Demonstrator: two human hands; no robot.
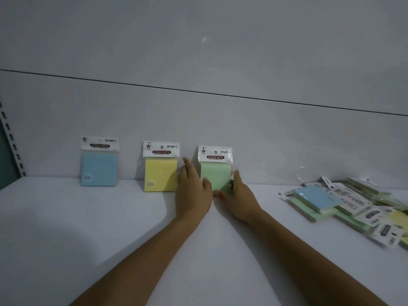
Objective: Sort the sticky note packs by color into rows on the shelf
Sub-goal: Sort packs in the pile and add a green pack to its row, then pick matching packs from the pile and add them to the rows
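1. Both hands steady the green pack (pixel 217 171) upright against the back wall (pixel 220 51), right of the yellow (pixel 160 173) and blue (pixel 99 167) packs.
2. Left hand (pixel 194 191) and right hand (pixel 240 196) lie open-fingered at its edges, seemingly touching rather than clamping.
3. Next, I judge: fetch another from the pile (pixel 353 206) on the shelf (pixel 66 228).

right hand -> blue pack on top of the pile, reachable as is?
Probably yes. The right hand is at the green pack, and the blue pack lies on top of the pile to its right, uncovered, with bare shelf between them.
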